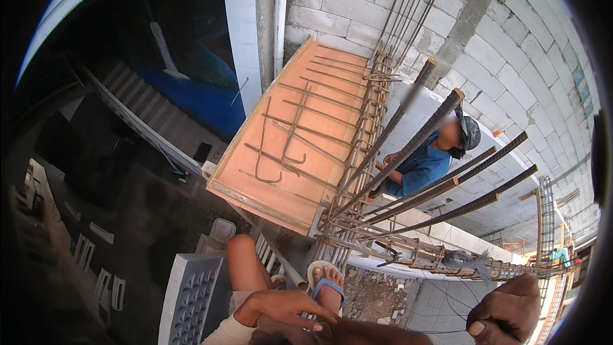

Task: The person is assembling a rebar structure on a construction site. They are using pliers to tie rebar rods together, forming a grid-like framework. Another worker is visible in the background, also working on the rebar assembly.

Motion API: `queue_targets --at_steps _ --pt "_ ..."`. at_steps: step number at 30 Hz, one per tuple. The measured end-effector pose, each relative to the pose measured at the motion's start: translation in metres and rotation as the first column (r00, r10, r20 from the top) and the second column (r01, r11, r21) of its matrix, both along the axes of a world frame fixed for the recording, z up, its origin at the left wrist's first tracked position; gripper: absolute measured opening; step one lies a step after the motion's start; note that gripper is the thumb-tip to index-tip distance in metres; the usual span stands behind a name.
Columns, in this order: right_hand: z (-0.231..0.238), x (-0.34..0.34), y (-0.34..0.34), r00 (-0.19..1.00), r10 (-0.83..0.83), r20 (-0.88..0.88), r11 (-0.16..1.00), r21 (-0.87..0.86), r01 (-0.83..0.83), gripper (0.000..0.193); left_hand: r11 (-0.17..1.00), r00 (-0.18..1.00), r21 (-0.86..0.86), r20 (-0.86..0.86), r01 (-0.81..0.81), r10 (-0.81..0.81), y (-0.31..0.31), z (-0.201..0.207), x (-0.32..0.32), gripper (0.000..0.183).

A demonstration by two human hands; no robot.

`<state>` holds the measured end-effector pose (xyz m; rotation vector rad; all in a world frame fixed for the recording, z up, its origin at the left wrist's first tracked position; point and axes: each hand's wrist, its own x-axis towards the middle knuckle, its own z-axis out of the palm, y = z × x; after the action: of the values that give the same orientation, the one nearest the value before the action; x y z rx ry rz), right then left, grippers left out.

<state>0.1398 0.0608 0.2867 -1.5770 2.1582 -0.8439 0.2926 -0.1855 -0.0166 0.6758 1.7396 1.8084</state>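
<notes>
My left hand (287,308) hangs loosely over my bent leg at the bottom middle, fingers stretched out, with nothing seen in it. At the lower right, my right hand (507,310) is closed in a fist. Thin dark wires (440,331) loop out from beside this fist toward the left. Just beyond it runs a horizontal rebar cage (415,249) with a bundle of grey wire (465,259) on top. Thick rebars (415,145) rise at a slant from the corner where the cages meet.
An orange formwork panel (255,160) carries thin crossing bars and hooked rods. A co-worker in a blue shirt (424,163) is behind the thick rebars. My sandalled foot (329,287) is above rubble (373,294). A grey ridged panel (185,300) stands left; stairs (153,112) drop below.
</notes>
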Motion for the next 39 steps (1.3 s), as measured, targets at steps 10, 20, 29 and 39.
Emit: queue_targets --at_steps 10,20,29,39 --pt "-0.103 0.034 -0.182 0.963 0.196 -0.187 0.939 -0.245 -0.239 0.013 0.498 0.594 0.373 0.209 -0.783 0.777 -0.042 0.046 0.109 0.067" --pt "-0.27 0.114 -0.207 0.877 0.26 -0.404 0.735 -0.506 -0.451 0.036 -0.126 -0.04 0.145 0.487 -0.981 0.872 -0.03 0.029 0.118 0.043" --pt "-0.331 0.137 -0.201 0.817 0.442 -0.371 0.767 -0.317 -0.559 0.034 -0.429 -0.176 0.089 0.823 -0.899 0.54 -0.031 -0.015 0.112 0.031" --pt "-0.311 0.121 -0.213 0.731 0.391 -0.56 0.759 -0.253 -0.6 0.028 -0.682 -0.547 0.095 0.523 -0.725 0.654 -0.018 -0.035 0.088 0.037"
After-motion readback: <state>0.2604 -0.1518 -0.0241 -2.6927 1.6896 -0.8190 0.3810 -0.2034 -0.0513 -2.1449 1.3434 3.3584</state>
